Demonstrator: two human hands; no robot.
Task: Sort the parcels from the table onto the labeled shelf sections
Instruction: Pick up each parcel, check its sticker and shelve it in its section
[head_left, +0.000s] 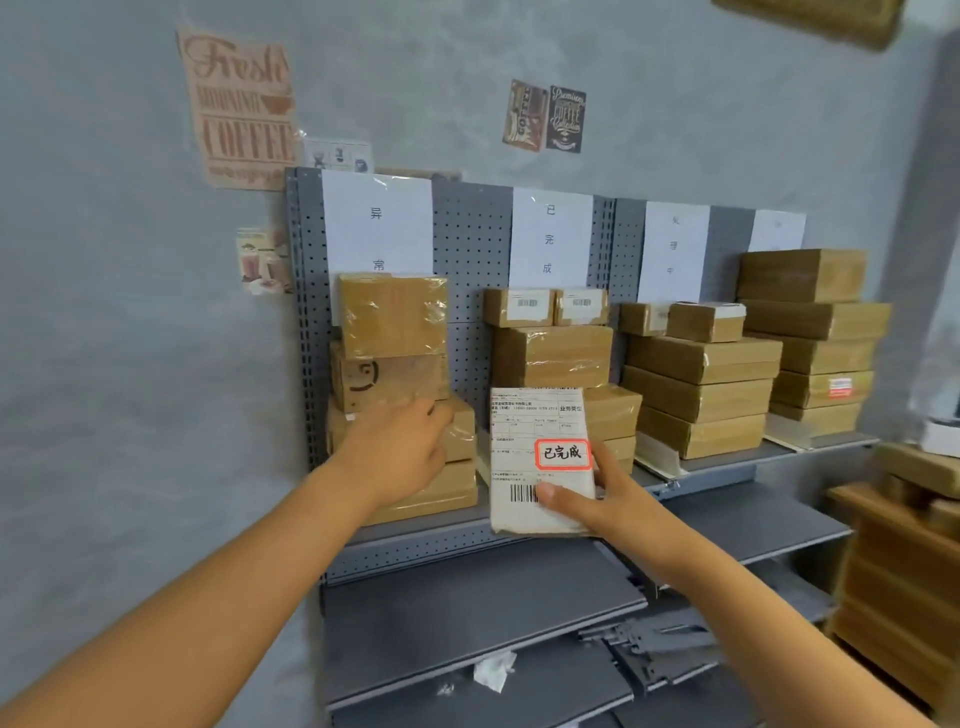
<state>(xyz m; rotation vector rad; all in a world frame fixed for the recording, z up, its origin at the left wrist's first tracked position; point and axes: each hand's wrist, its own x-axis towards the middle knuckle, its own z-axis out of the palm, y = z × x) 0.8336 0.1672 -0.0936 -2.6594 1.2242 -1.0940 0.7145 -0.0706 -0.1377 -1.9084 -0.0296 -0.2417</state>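
The right hand (597, 501) pinches a flat parcel (540, 460) upright, thumb across its white shipping label, fingers behind, at the front edge of the grey shelf (441, 525). The left hand (402, 449), fingers loosely extended, reaches to the leftmost stack of brown boxes (400, 395), its fingertips touching a box. The parcel stands in front of the gap between that stack and the second stack (558, 364). Paper section signs (550, 239) hang on the pegboard above. Lower shelves sit below.
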